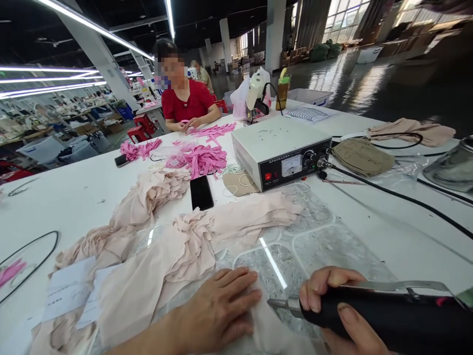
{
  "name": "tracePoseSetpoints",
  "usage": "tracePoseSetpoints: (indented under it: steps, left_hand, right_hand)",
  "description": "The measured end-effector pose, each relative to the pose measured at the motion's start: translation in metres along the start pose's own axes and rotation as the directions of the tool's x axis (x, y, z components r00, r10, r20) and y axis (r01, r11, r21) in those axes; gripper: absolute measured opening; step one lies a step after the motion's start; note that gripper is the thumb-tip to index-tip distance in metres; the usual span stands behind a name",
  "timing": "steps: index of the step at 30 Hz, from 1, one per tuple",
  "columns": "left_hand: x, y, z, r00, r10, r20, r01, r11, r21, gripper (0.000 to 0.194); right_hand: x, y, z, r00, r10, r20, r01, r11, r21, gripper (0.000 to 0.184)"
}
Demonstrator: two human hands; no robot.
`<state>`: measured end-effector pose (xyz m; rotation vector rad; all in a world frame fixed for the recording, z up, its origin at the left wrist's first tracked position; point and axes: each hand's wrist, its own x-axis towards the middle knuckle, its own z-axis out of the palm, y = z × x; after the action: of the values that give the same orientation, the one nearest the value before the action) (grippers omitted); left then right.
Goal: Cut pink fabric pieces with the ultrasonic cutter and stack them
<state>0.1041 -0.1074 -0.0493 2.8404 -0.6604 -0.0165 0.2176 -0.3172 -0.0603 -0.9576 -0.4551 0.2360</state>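
My left hand point(218, 308) lies flat, fingers stretched out, on a pale pink fabric piece point(271, 320) on the table. In my right hand point(325, 283) is a black ultrasonic cutter point(395, 310) with a pointed metal tip. Its tip is over or against the fabric, just right of my left fingers; contact is unclear. Under the fabric lies a glossy, stone-patterned sheet point(325, 241). Beyond my hands are stacked pale pink fabric pieces point(251, 217), with another pile point(129, 296) to the left.
A control box point(284, 148) with a dial and cable stands beyond the sheet. Nearby lie a phone point(201, 192), pink strips point(205, 160), brown pieces point(364, 157) and paper labels point(68, 288). A co-worker in red point(190, 106) sits across the table, handling pink strips.
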Motion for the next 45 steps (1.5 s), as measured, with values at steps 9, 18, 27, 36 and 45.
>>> tracePoseSetpoints:
  steps: [9,18,27,36,45]
  left_hand:
    - [0.003,0.004,0.002,0.999,-0.005,0.033,0.003,0.997,0.083,0.048]
    - [0.003,0.006,0.004,1.000,-0.011,0.013,0.010,0.996,0.084,0.053]
    - [0.002,0.007,0.008,1.000,-0.025,-0.005,0.025,0.998,0.062,0.051]
    - [0.002,0.010,0.008,0.999,-0.051,-0.015,0.052,0.998,0.022,0.051]
    - [0.003,0.009,0.009,0.999,-0.028,-0.017,0.029,0.999,0.042,0.054]
  right_hand:
    - [-0.001,0.002,-0.007,0.996,0.041,0.078,-0.039,0.999,-0.028,0.005]
    - [-0.001,0.000,-0.011,0.991,0.053,0.120,-0.045,0.997,-0.068,0.005]
    - [0.010,-0.002,-0.004,0.997,-0.034,0.063,0.035,0.999,-0.018,0.006]
    - [0.020,0.006,0.011,0.996,-0.086,0.028,0.087,0.996,-0.017,0.005]
    - [0.023,0.008,0.020,0.996,-0.086,0.009,0.087,0.995,-0.039,0.005]
